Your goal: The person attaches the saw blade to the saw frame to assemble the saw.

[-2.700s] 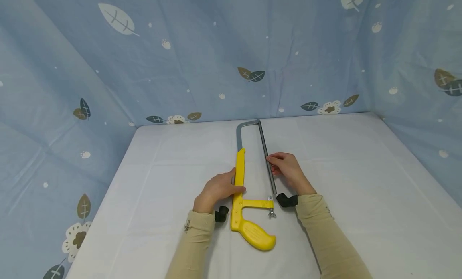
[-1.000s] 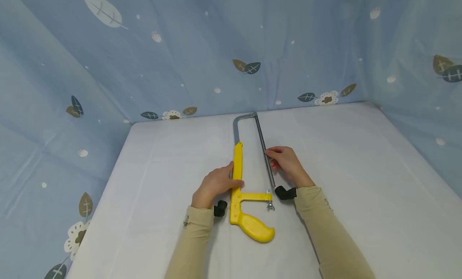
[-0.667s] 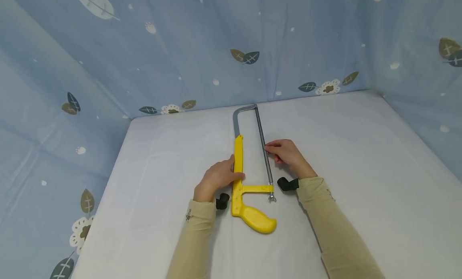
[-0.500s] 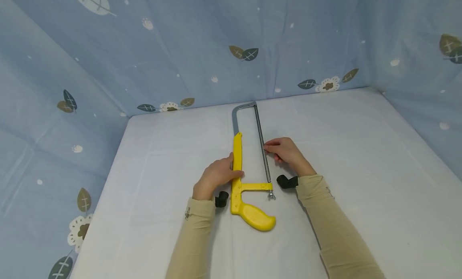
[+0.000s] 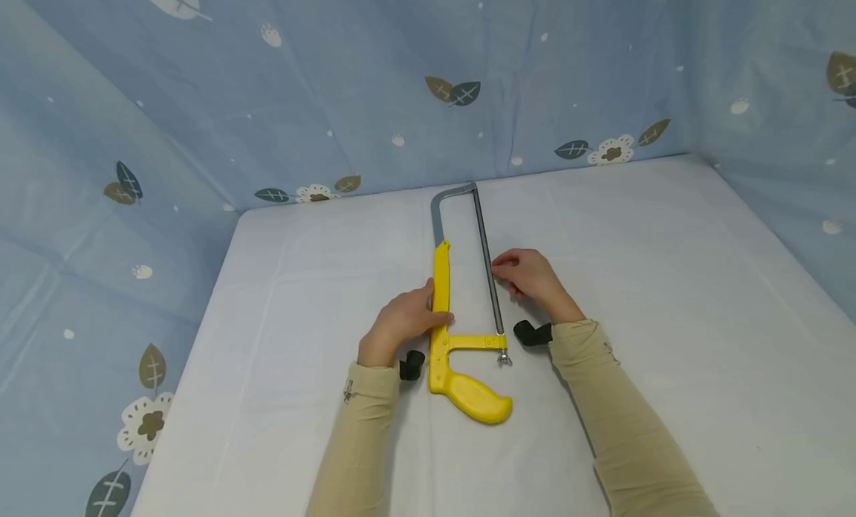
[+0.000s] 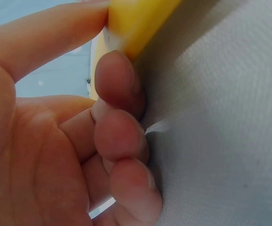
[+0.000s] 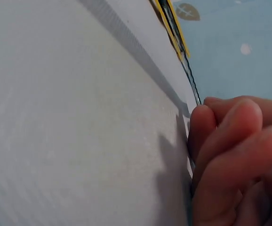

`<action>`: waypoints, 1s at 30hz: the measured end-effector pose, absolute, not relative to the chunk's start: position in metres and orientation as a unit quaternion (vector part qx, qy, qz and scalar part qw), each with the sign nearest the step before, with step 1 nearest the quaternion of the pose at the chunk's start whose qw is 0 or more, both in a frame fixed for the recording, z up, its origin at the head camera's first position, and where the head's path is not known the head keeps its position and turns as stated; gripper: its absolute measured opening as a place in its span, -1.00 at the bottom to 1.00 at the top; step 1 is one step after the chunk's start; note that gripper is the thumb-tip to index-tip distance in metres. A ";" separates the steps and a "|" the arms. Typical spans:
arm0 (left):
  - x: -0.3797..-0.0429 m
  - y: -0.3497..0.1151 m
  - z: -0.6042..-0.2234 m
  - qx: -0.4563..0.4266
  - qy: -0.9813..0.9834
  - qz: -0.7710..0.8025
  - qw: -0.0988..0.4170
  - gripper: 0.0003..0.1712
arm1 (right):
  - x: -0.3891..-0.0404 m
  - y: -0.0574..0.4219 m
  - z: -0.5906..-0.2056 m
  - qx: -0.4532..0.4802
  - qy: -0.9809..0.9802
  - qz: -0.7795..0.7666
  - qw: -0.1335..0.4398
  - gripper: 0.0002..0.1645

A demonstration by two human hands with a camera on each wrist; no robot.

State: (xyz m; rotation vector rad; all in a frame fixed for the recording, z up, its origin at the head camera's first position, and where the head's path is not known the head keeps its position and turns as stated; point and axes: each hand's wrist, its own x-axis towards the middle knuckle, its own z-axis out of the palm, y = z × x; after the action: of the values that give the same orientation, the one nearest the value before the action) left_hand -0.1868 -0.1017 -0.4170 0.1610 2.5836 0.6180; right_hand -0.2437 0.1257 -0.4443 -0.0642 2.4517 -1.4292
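A hacksaw with a yellow frame (image 5: 441, 268) and grey front bow lies on the white cloth, its handle (image 5: 478, 398) toward me. My left hand (image 5: 401, 320) grips the frame's back, thumb over the top; the left wrist view shows the yellow frame (image 6: 143, 19) between thumb and forefinger. With thumb and forefinger my right hand (image 5: 531, 275) pinches the hacksaw blade (image 5: 484, 238) about midway along its edge. The blade's far end meets the bow tip. Its near end is in line with the pin on the short yellow arm (image 5: 475, 342), above the wing nut (image 5: 504, 359).
White cloth (image 5: 301, 398) covers the table on both sides of the saw. A blue leaf-print curtain (image 5: 374, 79) hangs behind and at both sides, close beyond the bow. Black wrist mounts (image 5: 533, 333) sit beside both cuffs.
The blade's near end has moved left, from beside the arm's pin into line with it. Both hands keep their hold. The head view has tilted, so everything sits higher in the picture.
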 end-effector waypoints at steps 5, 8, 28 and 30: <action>-0.186 -0.102 -0.416 0.061 0.941 0.233 0.238 -0.05 | -0.242 0.127 -0.437 -0.021 0.848 -0.505 0.158 -0.69; -0.185 -0.102 -0.415 0.061 0.941 0.240 0.230 -0.07 | -0.240 0.128 -0.426 -0.029 0.847 -0.508 0.153 -0.66; -0.181 -0.101 -0.410 0.059 0.940 0.240 0.235 -0.05 | -0.172 0.145 -0.393 -0.131 0.860 -0.462 0.172 -0.64; -0.180 -0.102 -0.410 0.058 0.940 0.238 0.235 -0.05 | -0.162 0.147 -0.397 -0.142 0.855 -0.463 0.187 -0.63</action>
State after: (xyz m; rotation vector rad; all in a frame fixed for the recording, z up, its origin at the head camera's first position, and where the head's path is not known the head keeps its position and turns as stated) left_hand -0.1801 -0.1018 -0.4096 0.1580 2.5801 0.6543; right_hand -0.1625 0.1470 -0.3973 -0.3992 2.4065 -1.3032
